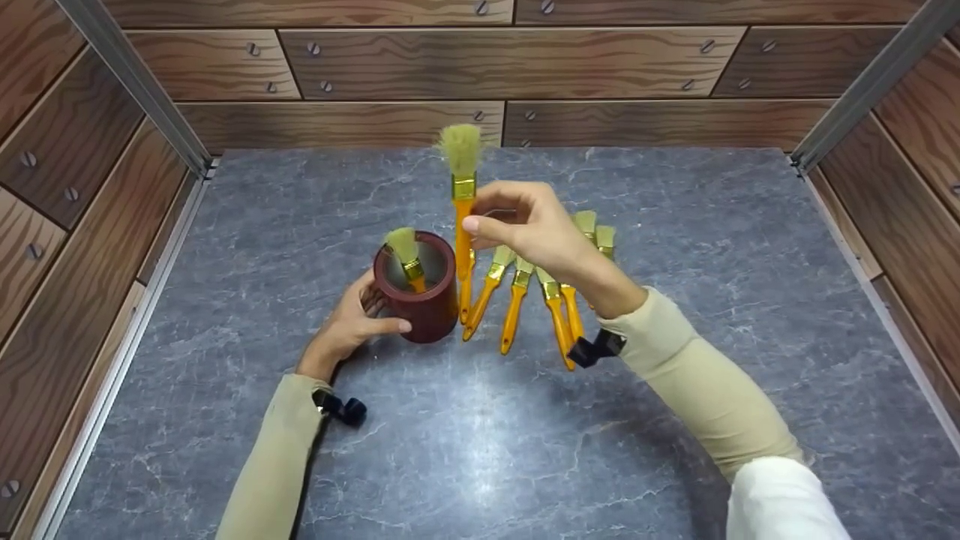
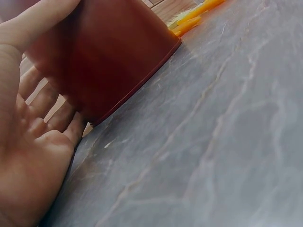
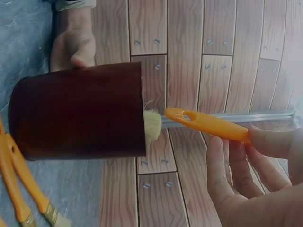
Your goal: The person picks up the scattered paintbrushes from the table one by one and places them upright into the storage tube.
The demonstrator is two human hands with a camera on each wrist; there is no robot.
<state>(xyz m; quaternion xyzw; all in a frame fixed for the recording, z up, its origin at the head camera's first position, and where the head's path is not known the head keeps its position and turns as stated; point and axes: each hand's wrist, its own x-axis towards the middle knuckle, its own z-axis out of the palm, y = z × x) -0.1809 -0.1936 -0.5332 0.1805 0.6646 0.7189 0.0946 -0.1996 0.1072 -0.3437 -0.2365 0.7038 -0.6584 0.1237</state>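
My left hand grips the side of a dark red cylindrical cup, with the thumb on the near side and the fingers round the far side. The cup stands upright on the table. One paintbrush leans inside it, bristles up above the rim. To the right of the cup and higher, my right hand pinches another paintbrush by its orange handle, bristles upward. In the right wrist view, the handle's holed end is level with the cup's mouth, a small gap away from it.
Several more paintbrushes with orange handles lie fanned out on the grey marbled table, right of the cup and partly under my right hand. Wood-patterned walls stand at the back and both sides, with metal posts at the corners.
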